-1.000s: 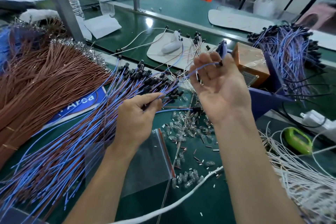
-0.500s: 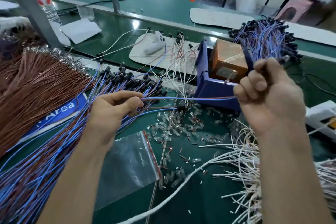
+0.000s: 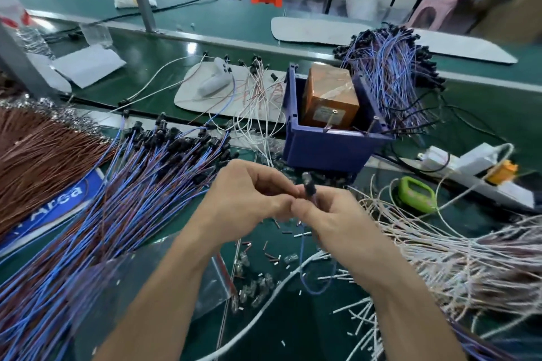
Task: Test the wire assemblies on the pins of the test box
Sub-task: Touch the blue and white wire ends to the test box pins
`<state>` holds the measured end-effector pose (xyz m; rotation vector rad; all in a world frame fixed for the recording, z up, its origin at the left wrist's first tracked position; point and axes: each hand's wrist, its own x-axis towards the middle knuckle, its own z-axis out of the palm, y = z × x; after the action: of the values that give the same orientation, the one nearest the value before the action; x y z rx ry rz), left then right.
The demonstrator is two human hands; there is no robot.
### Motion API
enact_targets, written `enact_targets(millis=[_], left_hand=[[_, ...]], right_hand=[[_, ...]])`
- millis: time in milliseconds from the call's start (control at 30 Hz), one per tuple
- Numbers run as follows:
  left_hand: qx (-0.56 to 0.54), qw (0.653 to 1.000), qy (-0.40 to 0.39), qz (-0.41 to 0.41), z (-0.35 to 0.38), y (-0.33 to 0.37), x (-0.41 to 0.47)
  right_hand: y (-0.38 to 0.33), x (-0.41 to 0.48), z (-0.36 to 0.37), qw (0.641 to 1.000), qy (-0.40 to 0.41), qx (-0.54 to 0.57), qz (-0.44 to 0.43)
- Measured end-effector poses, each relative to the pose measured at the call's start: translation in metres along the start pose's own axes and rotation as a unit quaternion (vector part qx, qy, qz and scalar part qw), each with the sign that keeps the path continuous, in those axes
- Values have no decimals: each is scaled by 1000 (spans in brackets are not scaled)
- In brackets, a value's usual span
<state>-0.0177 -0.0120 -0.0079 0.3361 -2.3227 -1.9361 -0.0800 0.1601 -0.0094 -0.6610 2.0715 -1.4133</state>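
Blue wire assembly, blurred, pinched between left hand, right hand

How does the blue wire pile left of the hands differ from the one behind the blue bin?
The left pile lies flat, fanned across the table; the far pile behind the blue bin is heaped, its wires arching up. The left pile spreads to the picture's lower left edge; the far pile is compact. Both hold blue and brownish wires with black ends.
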Motion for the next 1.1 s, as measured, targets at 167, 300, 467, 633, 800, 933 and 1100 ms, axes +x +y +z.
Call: enact_targets(millis=[167, 300, 467, 633, 800, 933, 1100], left_hand=[[-44, 997, 54, -16, 10, -4, 0], [-108, 989, 88, -48, 19, -10, -5], [-179, 972, 126, -82, 14, -15, -3], [-290, 939, 164, -91, 17, -18, 0], [-295, 937, 170, -80, 17, -22, -1], [-304, 921, 225, -87, -1, -29, 0], [-43, 961, 258, -93, -6, -32, 0]], right_hand=[[5, -4, 1, 986, 53, 152, 40], [10, -6, 5, 985, 96, 133, 51], [11, -8, 4, 987, 113, 97, 62], [10, -10, 5, 989, 106, 83, 63], [9, -12, 5, 989, 89, 103, 58], [14, -19, 2, 981, 123, 131, 69], [14, -23, -13, 964, 179, 186, 67]])
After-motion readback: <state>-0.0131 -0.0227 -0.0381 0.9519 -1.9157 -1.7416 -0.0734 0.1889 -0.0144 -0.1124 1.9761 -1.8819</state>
